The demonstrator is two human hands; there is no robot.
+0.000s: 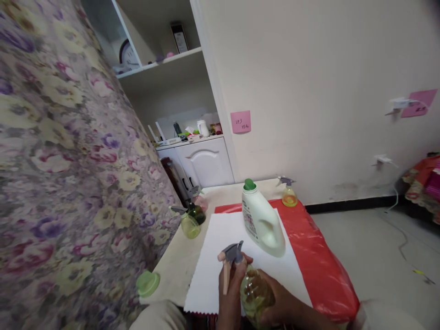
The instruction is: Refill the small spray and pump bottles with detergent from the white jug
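Note:
Low in the head view, my left hand (233, 280) is closed around the grey and pinkish trigger sprayer head (233, 252). Beside it, my right hand (282, 298) wraps round the clear yellow-green spray bottle (253, 291), which is tilted. My fingers cover the bottle's neck, so I cannot tell whether the head is seated on it. Just beyond my hands stands a large pale green detergent jug (263, 224) with a darker green spout (249, 184) at its mouth. White paper (209, 270) lies beneath the jug and my hands.
More spray bottles stand at the left edge, including a yellow-green one (190, 226) and a dark green one (196, 213). Another spray bottle (289, 196) is at the far right corner. A green cap (147, 283) lies front left. Red plastic sheet (316, 256) covers the right side.

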